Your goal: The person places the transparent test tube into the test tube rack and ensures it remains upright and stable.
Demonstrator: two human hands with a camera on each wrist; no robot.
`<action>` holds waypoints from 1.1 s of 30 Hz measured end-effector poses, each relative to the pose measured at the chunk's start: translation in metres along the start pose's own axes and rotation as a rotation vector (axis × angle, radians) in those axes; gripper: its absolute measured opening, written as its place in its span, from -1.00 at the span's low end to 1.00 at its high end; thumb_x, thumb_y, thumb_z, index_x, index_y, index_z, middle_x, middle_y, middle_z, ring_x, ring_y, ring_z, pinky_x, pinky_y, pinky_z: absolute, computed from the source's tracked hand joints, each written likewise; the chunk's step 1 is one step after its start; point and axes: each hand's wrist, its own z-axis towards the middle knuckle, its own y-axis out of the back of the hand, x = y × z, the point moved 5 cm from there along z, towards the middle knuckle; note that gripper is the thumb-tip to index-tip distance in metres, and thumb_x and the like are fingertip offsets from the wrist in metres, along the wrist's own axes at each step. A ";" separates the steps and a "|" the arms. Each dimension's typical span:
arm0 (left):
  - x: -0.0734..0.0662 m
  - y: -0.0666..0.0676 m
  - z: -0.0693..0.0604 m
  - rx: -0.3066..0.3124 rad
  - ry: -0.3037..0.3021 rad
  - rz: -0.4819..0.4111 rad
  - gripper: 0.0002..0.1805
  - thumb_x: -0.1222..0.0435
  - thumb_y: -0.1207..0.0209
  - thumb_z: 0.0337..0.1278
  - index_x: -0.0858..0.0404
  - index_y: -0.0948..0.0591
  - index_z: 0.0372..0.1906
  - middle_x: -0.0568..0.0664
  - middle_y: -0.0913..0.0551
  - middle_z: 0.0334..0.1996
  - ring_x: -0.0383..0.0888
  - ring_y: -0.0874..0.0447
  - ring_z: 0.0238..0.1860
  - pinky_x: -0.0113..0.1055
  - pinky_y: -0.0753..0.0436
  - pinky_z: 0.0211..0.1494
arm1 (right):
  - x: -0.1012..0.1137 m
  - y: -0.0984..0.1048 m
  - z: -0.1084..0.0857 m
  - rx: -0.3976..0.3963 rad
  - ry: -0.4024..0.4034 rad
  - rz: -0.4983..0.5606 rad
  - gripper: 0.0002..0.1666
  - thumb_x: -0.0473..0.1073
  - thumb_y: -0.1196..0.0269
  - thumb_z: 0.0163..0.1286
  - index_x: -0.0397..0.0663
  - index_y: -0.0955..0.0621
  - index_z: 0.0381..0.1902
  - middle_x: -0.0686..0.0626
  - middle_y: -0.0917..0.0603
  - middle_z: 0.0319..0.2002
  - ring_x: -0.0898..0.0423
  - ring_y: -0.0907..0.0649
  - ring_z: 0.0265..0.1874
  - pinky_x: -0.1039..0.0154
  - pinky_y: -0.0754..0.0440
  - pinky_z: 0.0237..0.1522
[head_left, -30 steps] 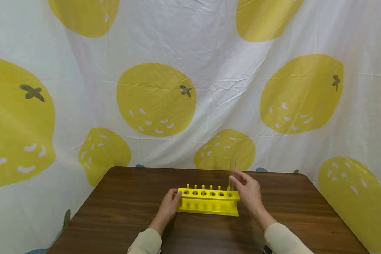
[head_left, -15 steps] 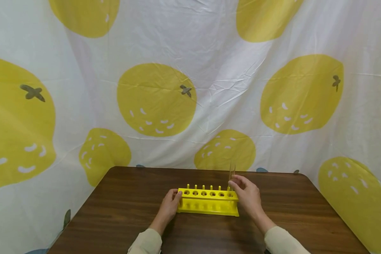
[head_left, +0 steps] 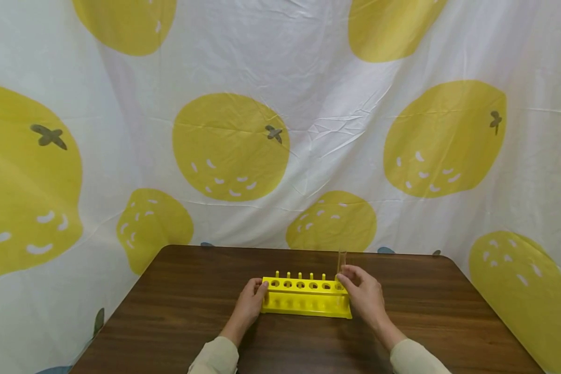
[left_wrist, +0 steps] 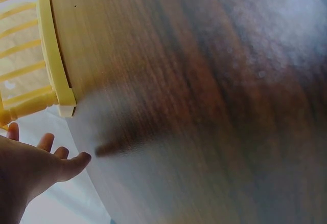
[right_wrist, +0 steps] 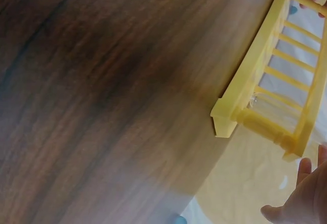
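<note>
A yellow test tube rack (head_left: 304, 306) stands upright on the table, with a row of round holes along its top and short pegs behind them. My left hand (head_left: 250, 302) grips the rack's left end, thumb at the top corner. At the opposite end, my right hand (head_left: 367, 297) pinches a clear glass test tube (head_left: 342, 258) that sits upright in the rightmost hole. In the right wrist view, the tube's rounded bottom (right_wrist: 253, 100) shows low inside the rack, close to its base. The other holes hold no tubes.
The brown wood-grain table (head_left: 196, 285) has rounded far corners. Behind it hangs a white curtain (head_left: 243, 67) printed with large yellow lemons, close to the table's far edge.
My right hand has moved down with the test tube, which now sits lower in the rightmost hole. The left hand and the rack have stayed in place.
</note>
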 end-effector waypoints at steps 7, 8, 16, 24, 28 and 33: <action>-0.001 0.000 0.001 -0.001 -0.001 -0.001 -0.53 0.06 0.05 0.55 0.37 -0.42 0.23 0.33 -0.47 0.19 0.20 -0.42 0.18 0.15 -0.37 0.22 | -0.003 -0.002 -0.003 0.007 0.005 -0.007 -0.62 -0.06 -0.35 0.37 -0.13 -0.67 0.06 -0.09 -0.74 -0.11 -0.02 -0.68 -0.09 0.18 -0.57 -0.16; -0.001 0.000 0.000 -0.001 -0.002 0.001 -0.53 0.06 0.05 0.55 0.37 -0.42 0.23 0.33 -0.47 0.19 0.20 -0.42 0.18 0.16 -0.37 0.22 | -0.003 -0.002 -0.003 0.009 0.005 -0.009 -0.62 -0.06 -0.35 0.38 -0.13 -0.67 0.06 -0.10 -0.74 -0.10 -0.03 -0.68 -0.07 0.14 -0.58 -0.14; 0.000 0.000 -0.001 -0.004 -0.006 0.005 -0.52 0.04 0.05 0.54 0.36 -0.43 0.22 0.33 -0.48 0.17 0.22 -0.42 0.18 0.17 -0.37 0.21 | -0.005 -0.004 -0.006 0.015 0.007 -0.022 -0.61 -0.06 -0.33 0.39 -0.14 -0.66 0.08 -0.11 -0.74 -0.07 -0.08 -0.66 -0.01 -0.04 -0.57 -0.01; -0.001 0.001 0.000 0.003 0.001 -0.001 -0.52 0.06 0.05 0.55 0.37 -0.42 0.24 0.34 -0.46 0.20 0.22 -0.41 0.20 0.17 -0.36 0.24 | -0.006 -0.004 -0.006 0.018 0.008 -0.024 -0.63 -0.06 -0.33 0.39 -0.13 -0.66 0.07 -0.11 -0.74 -0.06 -0.07 -0.67 0.01 0.03 -0.58 -0.05; -0.002 0.001 0.000 0.009 -0.007 0.002 -0.51 0.06 0.06 0.55 0.38 -0.41 0.24 0.35 -0.46 0.20 0.23 -0.41 0.20 0.17 -0.36 0.23 | -0.006 -0.005 -0.006 0.024 0.009 -0.019 -0.63 -0.08 -0.33 0.39 -0.14 -0.65 0.08 -0.12 -0.74 -0.04 -0.08 -0.66 0.03 -0.02 -0.57 -0.01; -0.001 0.001 0.000 0.006 -0.003 0.001 -0.53 0.07 0.06 0.55 0.38 -0.41 0.24 0.34 -0.47 0.19 0.22 -0.42 0.19 0.17 -0.37 0.22 | -0.006 -0.006 -0.006 0.037 0.011 -0.032 -0.60 -0.07 -0.32 0.40 -0.14 -0.64 0.10 -0.12 -0.73 -0.03 -0.11 -0.64 0.06 -0.08 -0.54 0.03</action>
